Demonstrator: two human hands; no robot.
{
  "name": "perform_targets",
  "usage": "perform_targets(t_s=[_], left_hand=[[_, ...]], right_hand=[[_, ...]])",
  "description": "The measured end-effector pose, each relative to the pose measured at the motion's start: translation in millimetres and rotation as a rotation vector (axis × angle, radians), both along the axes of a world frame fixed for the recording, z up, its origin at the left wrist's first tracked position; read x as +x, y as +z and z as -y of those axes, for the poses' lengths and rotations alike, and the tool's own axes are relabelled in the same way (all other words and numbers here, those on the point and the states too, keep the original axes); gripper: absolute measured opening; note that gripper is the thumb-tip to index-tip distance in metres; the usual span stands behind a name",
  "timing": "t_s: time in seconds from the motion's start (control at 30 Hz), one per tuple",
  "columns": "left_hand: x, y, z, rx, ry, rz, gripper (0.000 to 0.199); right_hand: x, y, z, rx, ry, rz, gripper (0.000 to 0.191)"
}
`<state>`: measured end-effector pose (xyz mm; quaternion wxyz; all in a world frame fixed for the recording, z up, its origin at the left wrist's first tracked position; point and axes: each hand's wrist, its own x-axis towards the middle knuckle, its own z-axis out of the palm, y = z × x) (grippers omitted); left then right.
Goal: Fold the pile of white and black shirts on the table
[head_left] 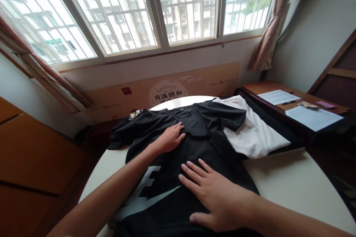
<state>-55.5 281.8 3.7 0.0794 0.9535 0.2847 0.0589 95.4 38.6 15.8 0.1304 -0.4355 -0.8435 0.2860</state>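
Observation:
A black T-shirt (pixel 219 155) with a pale printed logo lies spread on a round white table (pixel 289 181), its neckline toward the window. My left hand (pixel 170 137) rests flat on the upper chest of the shirt, fingers stretched out and pointing right. Lower down, my right hand (pixel 205 192) lies over the middle of the shirt beside the logo, its fingers spread. Neither hand grips anything. Part of the shirt's lower end is hidden by my right hand or lies beyond the frame.
White cloth (pixel 254 133) lies on dark fabric at the table's right. Papers (pixel 314 117), a pen and small items rest on a brown wooden desk (pixel 258 88) at the right. A barred window, curtains and a printed cardboard panel (pixel 194 81) stand behind.

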Motion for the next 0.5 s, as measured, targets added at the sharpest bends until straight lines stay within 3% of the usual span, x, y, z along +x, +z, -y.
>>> perform_targets(t_s=[0.17,0.27,0.37,0.4,0.5], left_hand=[[-66.8,-11.3,45.4,0.143,0.097,-0.059,0.061],[-93.4,-1.5,86.8,0.192,0.063,-0.011,0.057],[-116.7,7.2,144.2,0.234,0.027,0.121,0.047],[-124.1,6.9,164.1,0.246,0.011,0.187,0.041],[-143.5,-1.1,213.5,0.309,-0.205,0.371,0.03]], right_hand=[[0.1,-0.7,4.8,-0.007,0.042,-0.018,0.106],[4.8,-2.6,3.7,-0.025,0.058,-0.021,0.11],[9.8,-2.4,-0.7,-0.049,0.044,-0.03,0.109],[10.7,-1.3,-2.2,-0.058,0.036,-0.032,0.108],[10.6,5.0,-5.0,-0.08,0.008,-0.017,0.102]])
